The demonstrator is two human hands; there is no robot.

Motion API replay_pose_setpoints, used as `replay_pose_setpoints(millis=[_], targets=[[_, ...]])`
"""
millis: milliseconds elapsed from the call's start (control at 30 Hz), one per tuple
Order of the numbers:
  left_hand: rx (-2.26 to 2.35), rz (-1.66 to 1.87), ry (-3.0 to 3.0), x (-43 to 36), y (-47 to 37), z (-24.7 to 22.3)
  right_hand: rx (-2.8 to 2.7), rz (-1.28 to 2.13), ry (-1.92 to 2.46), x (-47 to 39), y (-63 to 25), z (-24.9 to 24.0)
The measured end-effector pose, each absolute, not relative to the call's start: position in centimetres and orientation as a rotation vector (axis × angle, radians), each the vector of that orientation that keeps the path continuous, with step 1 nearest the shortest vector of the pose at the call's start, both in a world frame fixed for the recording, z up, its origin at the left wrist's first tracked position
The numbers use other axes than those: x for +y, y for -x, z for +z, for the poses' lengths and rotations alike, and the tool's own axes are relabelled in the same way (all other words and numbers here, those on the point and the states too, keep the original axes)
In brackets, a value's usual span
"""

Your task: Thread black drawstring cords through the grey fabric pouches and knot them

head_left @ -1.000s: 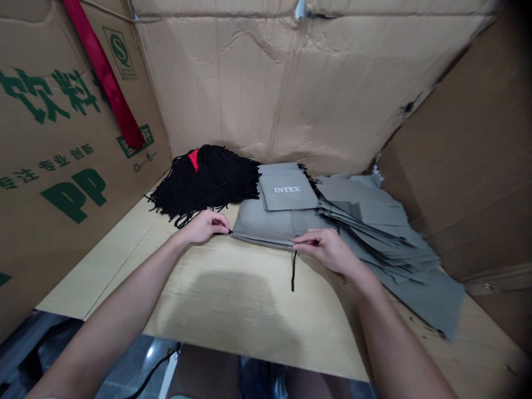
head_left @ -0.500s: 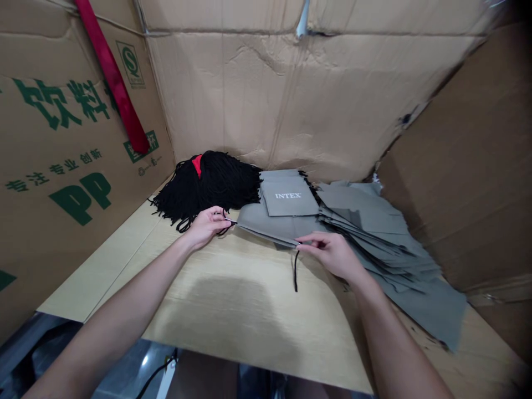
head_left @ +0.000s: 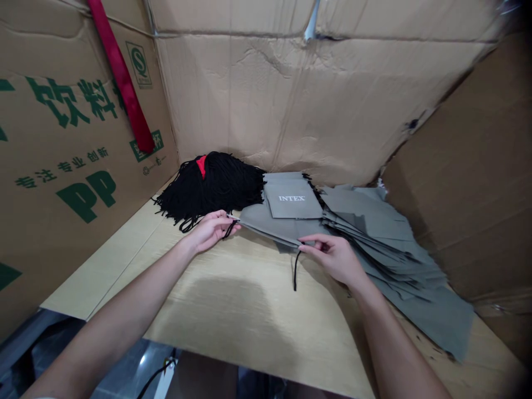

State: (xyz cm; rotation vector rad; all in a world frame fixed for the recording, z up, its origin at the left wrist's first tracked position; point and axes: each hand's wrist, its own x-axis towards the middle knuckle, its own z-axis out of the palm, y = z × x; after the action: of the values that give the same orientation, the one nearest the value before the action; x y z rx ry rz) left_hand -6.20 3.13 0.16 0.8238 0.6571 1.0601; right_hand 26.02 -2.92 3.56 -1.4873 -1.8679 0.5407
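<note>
Pinching the gray pouch at its near edge, both hands on it. Clock directions are from the pouch, 12 pointing away from me. Pouch is mid-desk, front edge slanting from my left fingertips down to my right ones.

Left hand at 9 o'clock: thumb and fingers closed together at the pouch's left corner, with a short black cord loop hanging at the tips. Too small to tell exactly what's between them besides cord. Right hand at 4 o'clock: thumb and index grasping the right end of the edge, a black cord tail dangling toward 6 from the tips.

Around it: heap of black cords at 10, red tie on top. INTEX-printed stack at 1, overlapping the pouch's far side. Loose gray pieces fanned out in a messy pile at 3, just past my right hand. Bare desk at 6, with my shadow on it. Cardboard wall at 12, green-printed carton at 10, red ribbon hanging against it.
</note>
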Motion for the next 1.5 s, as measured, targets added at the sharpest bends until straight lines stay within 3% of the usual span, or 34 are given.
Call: replay_pose_setpoints(millis=[800, 1067, 1500], targets=[[0.556, 1.067, -0.746, 2.6, 5.8, 1.0, -1.737, 0.547, 1.458, -2.6, -26.4, 3.0], [0.701, 0.988, -1.057, 3.1, 7.2, 0.8, -1.635, 0.54, 1.422, -2.8, -26.4, 3.5], [0.326, 1.538, -0.56, 5.3, 10.0, 0.9, -1.556, 0.332, 1.317, -2.7, -26.9, 3.4]])
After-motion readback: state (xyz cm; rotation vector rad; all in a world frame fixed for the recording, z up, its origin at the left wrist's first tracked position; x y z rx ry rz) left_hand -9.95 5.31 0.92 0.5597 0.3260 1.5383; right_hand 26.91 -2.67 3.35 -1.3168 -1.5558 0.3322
